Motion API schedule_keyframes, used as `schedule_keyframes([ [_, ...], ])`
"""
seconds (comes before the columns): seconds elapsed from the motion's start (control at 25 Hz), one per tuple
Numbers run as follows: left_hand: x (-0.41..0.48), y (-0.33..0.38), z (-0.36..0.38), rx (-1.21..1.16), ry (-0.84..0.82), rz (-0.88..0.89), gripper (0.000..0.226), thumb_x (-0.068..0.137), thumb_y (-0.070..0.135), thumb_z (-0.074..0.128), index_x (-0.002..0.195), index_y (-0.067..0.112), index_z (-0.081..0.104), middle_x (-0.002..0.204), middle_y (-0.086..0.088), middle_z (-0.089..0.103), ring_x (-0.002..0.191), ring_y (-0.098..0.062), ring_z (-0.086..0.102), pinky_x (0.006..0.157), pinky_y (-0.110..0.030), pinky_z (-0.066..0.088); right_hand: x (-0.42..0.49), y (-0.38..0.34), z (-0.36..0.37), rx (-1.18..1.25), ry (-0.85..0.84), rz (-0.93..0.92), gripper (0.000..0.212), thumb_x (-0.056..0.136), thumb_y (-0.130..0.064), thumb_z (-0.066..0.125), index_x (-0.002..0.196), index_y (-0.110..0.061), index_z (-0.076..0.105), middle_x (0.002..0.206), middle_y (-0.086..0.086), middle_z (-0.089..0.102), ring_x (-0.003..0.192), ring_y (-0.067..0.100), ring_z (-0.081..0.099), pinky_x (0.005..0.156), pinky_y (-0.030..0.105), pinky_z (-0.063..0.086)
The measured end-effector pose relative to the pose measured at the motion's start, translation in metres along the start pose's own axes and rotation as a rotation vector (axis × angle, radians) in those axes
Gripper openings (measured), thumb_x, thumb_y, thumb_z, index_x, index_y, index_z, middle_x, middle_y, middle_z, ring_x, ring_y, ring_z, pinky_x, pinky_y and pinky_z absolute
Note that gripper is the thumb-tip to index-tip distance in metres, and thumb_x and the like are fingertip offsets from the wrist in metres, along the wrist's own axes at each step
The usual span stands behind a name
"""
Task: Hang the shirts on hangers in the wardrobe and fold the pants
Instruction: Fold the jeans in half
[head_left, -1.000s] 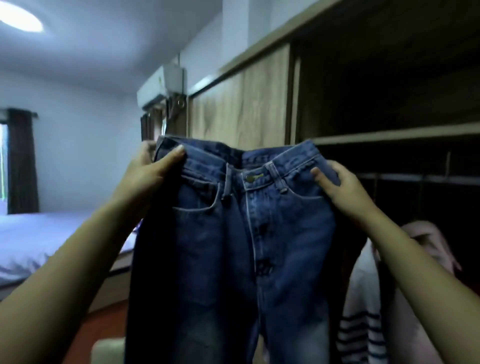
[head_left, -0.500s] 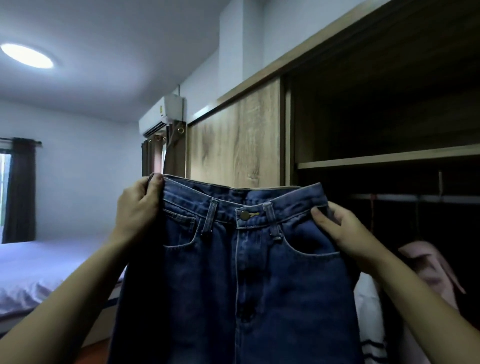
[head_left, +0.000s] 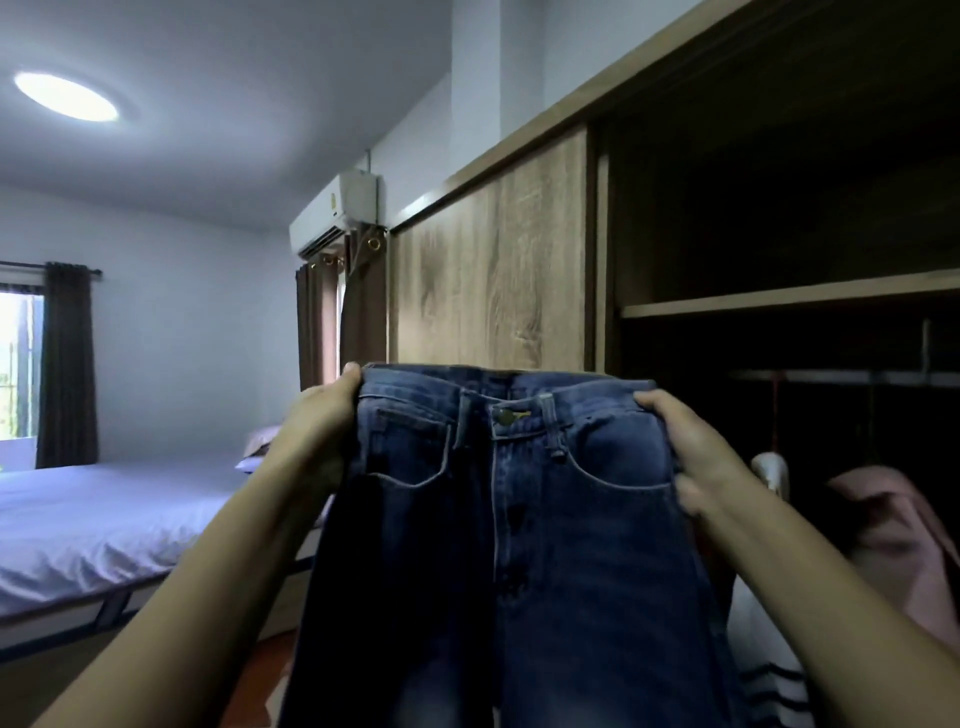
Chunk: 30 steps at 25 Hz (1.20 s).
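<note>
Levelled out now, jeans hang vertically, waistband up — left hand and right hand grip its ends.

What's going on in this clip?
A person is holding a pair of blue jeans up by the waistband, with the left hand and the right hand each gripping one side. The jeans hang open at full length, buttoned and not yet folded, in front of the open wardrobe. Inside it, at the lower right, are a pink garment and a striped garment. A bed stands to the left.
</note>
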<state>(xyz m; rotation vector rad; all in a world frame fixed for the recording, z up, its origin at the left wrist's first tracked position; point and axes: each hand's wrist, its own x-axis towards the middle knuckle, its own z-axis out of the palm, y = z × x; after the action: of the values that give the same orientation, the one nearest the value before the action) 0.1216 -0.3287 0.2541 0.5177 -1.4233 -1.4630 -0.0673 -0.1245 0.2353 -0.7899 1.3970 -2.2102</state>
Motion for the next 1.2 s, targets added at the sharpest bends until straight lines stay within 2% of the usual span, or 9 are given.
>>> schedule_keyframes([
  [0.16, -0.024, 0.033, 0.042, -0.154, -0.266, 0.265, 0.042, 0.1, 0.029, 0.041, 0.085, -0.001, 0.066, 0.065, -0.011, 0.07, 0.053, -0.017, 0.065, 0.054, -0.025, 0.054, -0.008, -0.029, 0.053, 0.072, -0.137, -0.208, 0.032, 0.087, -0.021, 0.061, 0.113, -0.002, 0.062, 0.101, 0.02, 0.07, 0.083, 0.025, 0.07, 0.072, 0.033, 0.058],
  [0.36, -0.037, 0.052, 0.071, -0.15, -0.279, 0.359, 0.047, 0.099, 0.028, 0.044, 0.1, -0.015, 0.06, 0.086, -0.03, 0.063, 0.07, -0.03, 0.059, 0.067, -0.037, 0.049, -0.025, -0.031, 0.095, -0.001, -0.203, -0.341, 0.029, 0.086, -0.031, 0.063, 0.102, -0.008, 0.067, 0.098, 0.016, 0.072, 0.083, 0.024, 0.071, 0.07, 0.034, 0.058],
  [0.48, -0.042, 0.052, 0.07, -0.126, -0.312, 0.407, 0.051, 0.097, 0.038, 0.046, 0.096, -0.009, 0.065, 0.089, -0.028, 0.068, 0.074, -0.038, 0.066, 0.075, -0.048, 0.054, -0.037, -0.033, 0.096, -0.079, -0.273, -0.341, 0.061, 0.089, -0.061, 0.028, 0.103, -0.018, 0.068, 0.108, 0.014, 0.069, 0.098, 0.021, 0.066, 0.087, 0.034, 0.052],
  [0.56, -0.047, 0.05, 0.066, -0.096, -0.368, 0.457, 0.052, 0.088, 0.047, 0.054, 0.092, -0.003, 0.069, 0.09, -0.028, 0.069, 0.085, -0.045, 0.067, 0.081, -0.059, 0.053, -0.037, -0.035, 0.09, -0.182, -0.339, -0.31, 0.079, 0.089, -0.066, 0.005, 0.101, -0.023, 0.07, 0.11, 0.015, 0.068, 0.094, 0.02, 0.059, 0.081, 0.029, 0.043],
  [0.64, -0.049, 0.047, 0.063, -0.016, -0.361, 0.519, 0.044, 0.079, 0.043, 0.064, 0.09, 0.0, 0.069, 0.09, -0.025, 0.07, 0.087, -0.042, 0.067, 0.081, -0.059, 0.053, -0.033, -0.038, 0.084, -0.281, -0.353, -0.298, 0.082, 0.089, -0.065, -0.002, 0.097, -0.027, 0.07, 0.09, 0.003, 0.073, 0.082, 0.014, 0.052, 0.069, 0.026, 0.033],
  [0.72, -0.047, 0.045, 0.064, 0.041, -0.295, 0.553, 0.031, 0.074, 0.032, 0.062, 0.085, 0.003, 0.069, 0.086, -0.024, 0.07, 0.083, -0.038, 0.068, 0.078, -0.057, 0.055, -0.027, -0.037, 0.078, -0.302, -0.401, -0.304, 0.079, 0.092, -0.062, 0.002, 0.099, -0.026, 0.071, 0.083, -0.008, 0.072, 0.086, 0.011, 0.055, 0.075, 0.028, 0.037],
  [0.84, -0.05, 0.049, 0.065, -0.016, -0.301, 0.53, 0.022, 0.082, 0.015, 0.052, 0.072, 0.0, 0.065, 0.072, -0.023, 0.065, 0.063, -0.027, 0.059, 0.061, -0.038, 0.052, -0.014, -0.022, 0.069, -0.351, -0.278, -0.528, 0.051, 0.094, -0.054, 0.031, 0.114, -0.019, 0.063, 0.123, 0.003, 0.053, 0.108, 0.008, 0.055, 0.094, 0.019, 0.044],
  [0.96, -0.047, 0.062, 0.055, -0.107, -0.328, 0.478, 0.028, 0.09, 0.006, 0.047, 0.065, 0.007, 0.059, 0.061, -0.011, 0.057, 0.052, -0.02, 0.05, 0.048, -0.022, 0.042, -0.011, -0.001, 0.056, -0.426, -0.032, -0.638, 0.066, 0.076, -0.062, 0.048, 0.125, -0.019, 0.038, 0.116, -0.002, 0.047, 0.102, 0.001, 0.052, 0.07, 0.005, 0.045],
  [1.2, -0.029, 0.036, 0.033, 0.093, -0.392, 0.255, 0.023, 0.093, 0.027, 0.05, 0.083, 0.014, 0.067, 0.071, 0.002, 0.072, 0.069, -0.013, 0.07, 0.065, -0.02, 0.055, -0.012, -0.008, 0.059, -0.534, 0.139, -0.804, 0.042, 0.085, -0.035, 0.064, 0.114, -0.008, 0.051, 0.094, -0.009, 0.06, 0.075, -0.013, 0.053, 0.058, -0.003, 0.039],
])
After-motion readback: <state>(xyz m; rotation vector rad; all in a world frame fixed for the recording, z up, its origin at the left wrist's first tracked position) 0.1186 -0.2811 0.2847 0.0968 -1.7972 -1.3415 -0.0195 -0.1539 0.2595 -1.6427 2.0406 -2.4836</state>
